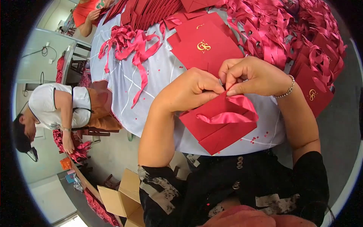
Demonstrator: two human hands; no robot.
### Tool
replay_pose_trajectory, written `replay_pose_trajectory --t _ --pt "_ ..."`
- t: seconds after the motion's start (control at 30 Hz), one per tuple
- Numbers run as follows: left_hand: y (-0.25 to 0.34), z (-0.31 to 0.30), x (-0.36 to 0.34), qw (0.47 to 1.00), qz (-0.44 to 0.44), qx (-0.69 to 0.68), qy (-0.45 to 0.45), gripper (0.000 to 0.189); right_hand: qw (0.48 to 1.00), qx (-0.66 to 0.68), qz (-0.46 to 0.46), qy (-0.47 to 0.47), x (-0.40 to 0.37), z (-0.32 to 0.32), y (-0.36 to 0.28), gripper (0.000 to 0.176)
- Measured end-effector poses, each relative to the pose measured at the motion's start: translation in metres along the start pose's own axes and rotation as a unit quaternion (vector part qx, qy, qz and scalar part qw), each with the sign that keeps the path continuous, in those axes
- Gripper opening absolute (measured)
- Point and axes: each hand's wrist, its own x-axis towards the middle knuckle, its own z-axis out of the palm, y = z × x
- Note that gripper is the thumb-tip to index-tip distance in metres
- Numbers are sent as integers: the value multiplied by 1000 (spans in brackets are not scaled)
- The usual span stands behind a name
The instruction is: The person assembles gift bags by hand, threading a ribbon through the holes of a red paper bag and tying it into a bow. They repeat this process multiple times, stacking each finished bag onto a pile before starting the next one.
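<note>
A small red paper gift bag (211,130) is held close to the table's near edge, between my two hands. My left hand (189,89) is closed, its fingers pinching the bag's upper edge. My right hand (255,77) pinches the same edge from the other side, thumb and fingertips close together. A glossy pink ribbon (230,117) loops across the bag's near side. The ribbon's end at my fingertips is mostly hidden. Just beyond my hands lie flat red bags with a gold logo (204,46).
Loose pink ribbons (141,47) lie at the left on the white tablecloth (126,89). A heap of ribboned bags (264,30) covers the far right. Flat red bags (151,13) are stacked at the back. A person in white (56,106) handles ribbons; a cardboard box (121,196) stands lower left.
</note>
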Motion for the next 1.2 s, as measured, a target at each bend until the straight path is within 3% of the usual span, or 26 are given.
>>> replay_pose_trajectory --t 0.13,0.2,0.3,0.33,0.37,0.47,0.5,0.57,0.67,0.77,0.83,0.9,0.97,1.0,1.17,1.2 --pt "8 0 -3 1000 -18 -3 -14 10 999 22 -1 -48 3 0 -1 7" --pt "2 -1 -10 993 -89 63 -39 8 992 60 -5 -109 -1 -4 -4 8" --pt "2 -13 -15 990 -129 51 -1 8 996 58 9 -64 -3 -8 -7 9" --pt "1 -18 -17 981 -184 54 4 12 998 56 23 -26 -3 -8 -4 10" --pt "-2 -22 -21 981 -183 56 2 12 998 57 41 -1 -2 -9 -1 11" --pt "-18 -31 -36 943 -303 131 52 19 997 29 69 14 -1 -14 9 8" --pt "-19 -28 -35 943 -302 132 53 19 997 28 67 14 -1 -13 12 8" --pt "-19 -20 -35 919 -164 275 229 19 990 24 130 42 0 -11 16 9" --pt "18 -17 -20 947 -113 154 258 22 987 36 148 58 1 -11 20 9" --pt "37 -7 -17 990 -101 69 68 25 985 36 163 55 2 -13 23 9" --pt "34 1 -13 990 -104 81 58 24 984 34 163 55 2 -13 21 9" --pt "25 0 -13 993 -107 53 -16 21 985 33 162 50 2 -12 20 9" --pt "25 0 -14 975 -175 -60 124 17 994 -1 101 42 2 -11 19 10" --pt "20 -4 -14 970 -171 15 174 15 994 0 101 40 2 -11 16 10" --pt "-3 -1 -14 978 -115 64 159 21 999 -17 30 25 3 -3 -1 9" --pt "-1 -2 -14 989 -123 13 81 24 998 -62 16 5 3 -2 -5 7"
